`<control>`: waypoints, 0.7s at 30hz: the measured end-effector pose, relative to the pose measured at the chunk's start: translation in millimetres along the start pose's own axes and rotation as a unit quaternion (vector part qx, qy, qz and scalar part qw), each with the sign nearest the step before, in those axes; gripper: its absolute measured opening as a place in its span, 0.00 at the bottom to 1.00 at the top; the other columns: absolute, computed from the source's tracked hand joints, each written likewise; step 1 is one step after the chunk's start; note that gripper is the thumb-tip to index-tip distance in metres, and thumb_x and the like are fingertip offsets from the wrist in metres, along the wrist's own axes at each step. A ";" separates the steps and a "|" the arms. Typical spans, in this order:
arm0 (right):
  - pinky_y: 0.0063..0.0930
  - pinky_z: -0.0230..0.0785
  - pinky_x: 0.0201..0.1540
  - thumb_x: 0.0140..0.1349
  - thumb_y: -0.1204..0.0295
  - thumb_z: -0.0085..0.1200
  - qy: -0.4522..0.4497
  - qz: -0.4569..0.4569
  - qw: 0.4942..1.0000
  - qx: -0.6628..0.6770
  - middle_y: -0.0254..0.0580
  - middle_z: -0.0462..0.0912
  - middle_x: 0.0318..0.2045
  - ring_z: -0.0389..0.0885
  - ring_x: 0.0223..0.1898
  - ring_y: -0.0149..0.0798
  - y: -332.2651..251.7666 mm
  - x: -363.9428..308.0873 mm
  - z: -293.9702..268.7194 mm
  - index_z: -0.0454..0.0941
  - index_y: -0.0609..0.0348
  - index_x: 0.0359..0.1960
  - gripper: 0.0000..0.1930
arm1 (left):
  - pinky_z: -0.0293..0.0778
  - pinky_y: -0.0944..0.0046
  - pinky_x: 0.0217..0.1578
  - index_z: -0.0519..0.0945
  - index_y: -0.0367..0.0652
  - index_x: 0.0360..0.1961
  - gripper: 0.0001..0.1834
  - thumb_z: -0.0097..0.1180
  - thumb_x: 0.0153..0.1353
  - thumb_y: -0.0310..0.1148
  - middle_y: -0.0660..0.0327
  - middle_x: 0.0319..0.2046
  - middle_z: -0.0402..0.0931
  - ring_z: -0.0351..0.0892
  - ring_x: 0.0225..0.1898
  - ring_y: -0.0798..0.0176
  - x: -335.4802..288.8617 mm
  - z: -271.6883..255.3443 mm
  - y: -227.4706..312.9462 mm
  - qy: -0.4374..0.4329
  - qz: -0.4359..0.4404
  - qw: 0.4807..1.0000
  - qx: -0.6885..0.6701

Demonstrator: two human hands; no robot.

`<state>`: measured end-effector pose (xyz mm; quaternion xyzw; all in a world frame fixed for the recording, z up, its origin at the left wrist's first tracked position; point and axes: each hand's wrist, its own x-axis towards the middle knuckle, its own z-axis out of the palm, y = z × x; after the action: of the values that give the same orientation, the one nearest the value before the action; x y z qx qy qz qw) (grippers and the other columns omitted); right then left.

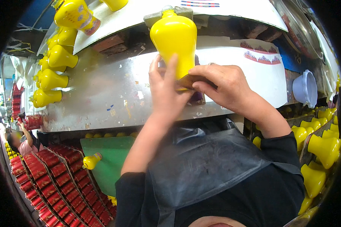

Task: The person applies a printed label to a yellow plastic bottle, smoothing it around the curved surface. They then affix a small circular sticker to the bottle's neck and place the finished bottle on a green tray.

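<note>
A glossy yellow vase-shaped bottle point(174, 36) lies on the bench, its neck on a grey padded rest point(152, 19) and its narrow base toward me. My left hand point(166, 85) is at the bottle's lower left side, blurred, with fingers stretched out and apart, one of them across the yellow surface. My right hand point(225, 83) is closed, thumb and fingers pinching a flat brown scraper-like piece point(195, 80) whose edge lies against the lower part of the bottle. The underside of the bottle's base is partly hidden by my hands.
More yellow bottles point(55, 79) line the bench's point(102, 98) left end. A white sheet with patterned decal strips point(261, 56) lies right, beside a pale plastic tub point(305, 89). Red patterned cylinders point(60, 178) fill racks lower left; yellow bottles point(324, 149) fill racks on the right. A person point(24, 142) is far left.
</note>
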<state>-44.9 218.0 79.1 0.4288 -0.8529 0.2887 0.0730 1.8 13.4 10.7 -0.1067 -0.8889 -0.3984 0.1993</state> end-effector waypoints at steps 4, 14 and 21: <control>0.29 0.83 0.41 0.61 0.74 0.67 0.078 0.126 0.989 -0.022 0.45 0.89 0.40 0.90 0.38 0.41 10.5 -11.8 4.8 0.83 0.55 0.52 0.16 | 0.74 0.52 0.60 0.65 0.44 0.74 0.58 0.82 0.38 0.30 0.42 0.66 0.65 0.77 0.58 0.41 3.8 -0.1 -9.6 0.032 0.039 0.999 -0.021; 0.27 0.73 0.25 0.59 0.75 0.69 0.119 -0.022 0.989 -0.090 0.38 0.78 0.22 0.80 0.23 0.36 7.8 3.1 7.1 0.84 0.46 0.53 0.19 | 0.65 0.49 0.68 0.52 0.33 0.76 0.53 0.69 0.53 0.30 0.40 0.67 0.64 0.68 0.67 0.41 -2.3 5.9 -7.1 -0.017 -0.129 0.960 -0.246; 0.27 0.77 0.28 0.62 0.74 0.67 0.126 0.039 0.986 -0.103 0.41 0.84 0.27 0.84 0.26 0.36 5.1 0.4 7.0 0.83 0.51 0.54 0.18 | 0.64 0.47 0.68 0.53 0.43 0.76 0.51 0.66 0.53 0.30 0.41 0.68 0.60 0.66 0.67 0.41 0.4 5.0 -8.9 -0.030 -0.102 0.974 -0.199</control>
<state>-48.2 216.2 71.3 0.3457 -0.8781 0.2535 0.2126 -3.1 11.2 1.9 -0.0646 -0.8033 -0.5826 0.1054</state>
